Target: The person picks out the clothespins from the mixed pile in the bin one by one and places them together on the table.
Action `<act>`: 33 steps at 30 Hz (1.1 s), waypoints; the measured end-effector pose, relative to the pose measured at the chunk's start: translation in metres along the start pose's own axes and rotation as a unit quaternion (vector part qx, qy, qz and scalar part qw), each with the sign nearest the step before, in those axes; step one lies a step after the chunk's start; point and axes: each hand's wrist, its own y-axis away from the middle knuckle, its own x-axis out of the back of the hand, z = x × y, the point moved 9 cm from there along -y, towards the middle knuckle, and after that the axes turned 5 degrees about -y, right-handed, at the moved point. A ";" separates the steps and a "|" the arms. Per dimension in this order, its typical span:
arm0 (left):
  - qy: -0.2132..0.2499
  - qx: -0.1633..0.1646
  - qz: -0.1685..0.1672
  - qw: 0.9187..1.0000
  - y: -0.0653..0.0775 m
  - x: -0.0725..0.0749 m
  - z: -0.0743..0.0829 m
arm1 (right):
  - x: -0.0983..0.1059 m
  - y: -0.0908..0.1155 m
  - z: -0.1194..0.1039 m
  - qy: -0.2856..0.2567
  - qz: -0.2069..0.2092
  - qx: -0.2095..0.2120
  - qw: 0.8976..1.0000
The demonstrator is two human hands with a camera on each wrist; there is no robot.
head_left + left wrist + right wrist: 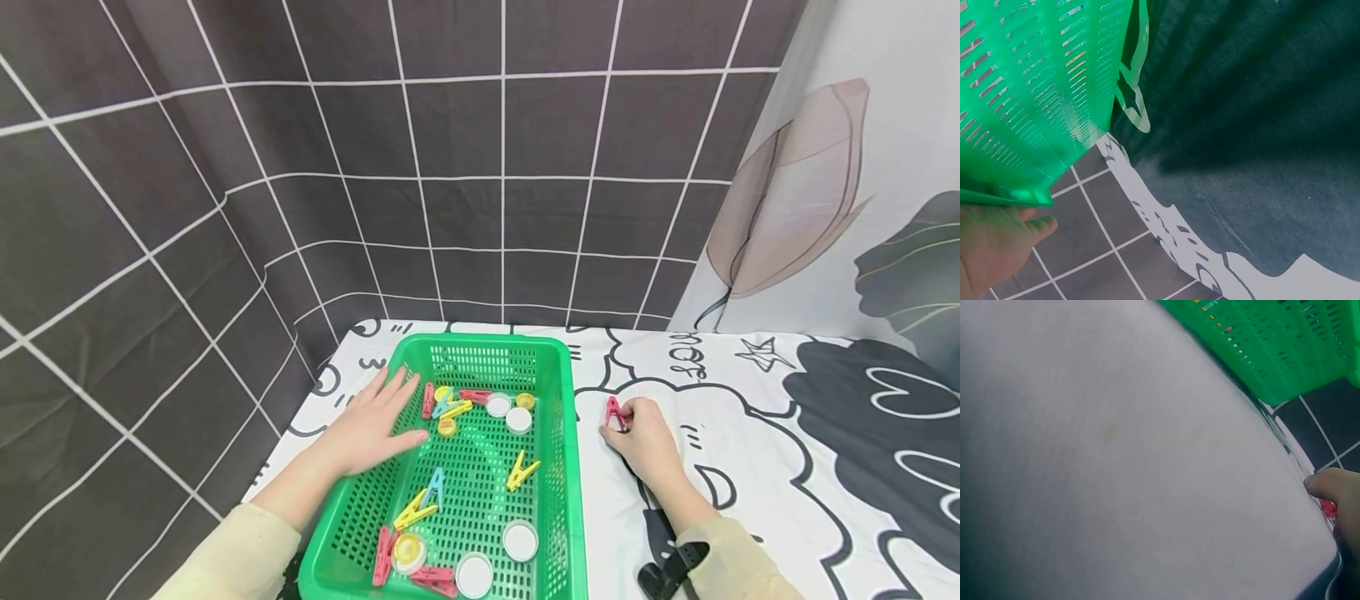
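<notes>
A green plastic basket point(562, 450) stands on the patterned cloth in the head view. My left hand point(371, 429) is at its left rim, fingers straight and spread, holding nothing; the left wrist view shows that hand point(997, 244) close against the rim. To the right of the basket, my right hand point(645, 437) pinches a pink-red clothespin point(614, 412) over the cloth. Only a bit of the red clothespin point(1329, 509) shows beside the thumb in the right wrist view. Inside the basket lie a yellow clothespin point(522, 471), a blue clothespin point(434, 487) and a white round cap point(520, 541).
More pink clothespins point(383, 556), yellow round caps point(447, 427) and white caps point(474, 575) are scattered in the basket. A dark cloth with a white grid point(450, 208) hangs behind and at the left. A leaf-print curtain point(795, 192) hangs at the right.
</notes>
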 end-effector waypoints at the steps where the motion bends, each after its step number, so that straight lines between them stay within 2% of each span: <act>1: 0.000 0.000 0.000 1.000 0.000 0.000 0.000 | 0.000 0.000 0.000 -0.001 -0.001 0.000 1.000; 17: -0.002 0.001 0.004 1.000 0.000 0.001 0.000 | 0.004 0.003 -0.004 -0.007 0.011 0.008 1.000; 33: -0.006 0.002 -0.002 1.000 0.000 0.001 0.001 | 0.008 0.002 0.000 -0.048 0.029 -0.005 0.998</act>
